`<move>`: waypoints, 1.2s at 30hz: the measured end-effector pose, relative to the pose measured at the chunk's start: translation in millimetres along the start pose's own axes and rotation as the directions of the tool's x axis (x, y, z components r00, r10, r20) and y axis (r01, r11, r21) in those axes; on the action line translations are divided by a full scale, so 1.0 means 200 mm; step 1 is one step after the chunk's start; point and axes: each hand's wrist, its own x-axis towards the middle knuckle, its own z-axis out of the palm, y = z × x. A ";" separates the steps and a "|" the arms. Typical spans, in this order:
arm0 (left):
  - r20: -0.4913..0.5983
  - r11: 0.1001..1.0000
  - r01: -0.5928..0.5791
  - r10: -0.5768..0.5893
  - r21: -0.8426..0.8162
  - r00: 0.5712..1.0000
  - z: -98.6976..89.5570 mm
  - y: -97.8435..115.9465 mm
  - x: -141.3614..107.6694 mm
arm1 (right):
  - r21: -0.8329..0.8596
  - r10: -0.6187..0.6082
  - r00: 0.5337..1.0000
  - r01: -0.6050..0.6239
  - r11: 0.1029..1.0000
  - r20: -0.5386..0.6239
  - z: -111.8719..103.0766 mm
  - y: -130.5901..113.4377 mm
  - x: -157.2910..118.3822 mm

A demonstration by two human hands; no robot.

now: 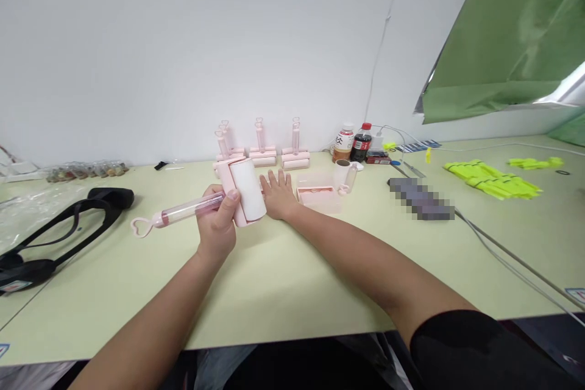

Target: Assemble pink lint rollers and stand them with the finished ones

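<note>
My left hand (216, 222) is wrapped round a pink lint roller (249, 191), raised over the table. Its white sticky roll faces right, and its clear handle, ending in a heart-shaped loop, points left. My right hand (276, 194) lies flat on the tabletop with fingers spread, holding nothing. Just right of that hand is a clear box with a pink part in it (317, 197). Beside the box stand a white paper roll (341, 175) and a clear handle with a pink heart end (350, 178). Several more pink lint rollers (295, 163) stand along the wall.
Two drink bottles (361, 143) stand by the wall, right of centre. A blurred dark object (420, 198) and a cable (503, 250) lie to the right, near yellow bundles (493, 178). At left are a black strap-like frame (68, 231) and clear plastic wrap (27, 210).
</note>
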 end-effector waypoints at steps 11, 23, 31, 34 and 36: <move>-0.053 0.999 -0.042 0.043 0.012 0.998 0.00 0.01 0.02 | 0.021 -0.076 0.989 0.079 0.997 -0.131 -0.03 -0.04 -0.10; -0.046 0.997 -0.024 0.027 0.070 0.999 0.00 0.00 0.01 | 0.099 -0.045 0.958 0.017 0.995 0.283 -0.06 -0.12 -0.44; -0.037 0.998 -0.015 0.017 0.066 0.999 0.00 0.01 0.01 | 0.050 -0.029 0.963 0.016 0.999 0.268 -0.12 -0.12 -0.44; -0.026 0.998 -0.017 0.018 0.056 0.999 0.01 0.01 0.00 | -0.018 -0.015 0.982 0.019 1.000 0.188 -0.15 -0.10 -0.46; -0.017 0.999 -0.014 0.015 0.052 1.000 0.01 0.02 0.00 | -0.038 -0.008 0.990 0.014 0.999 0.143 -0.17 -0.09 -0.47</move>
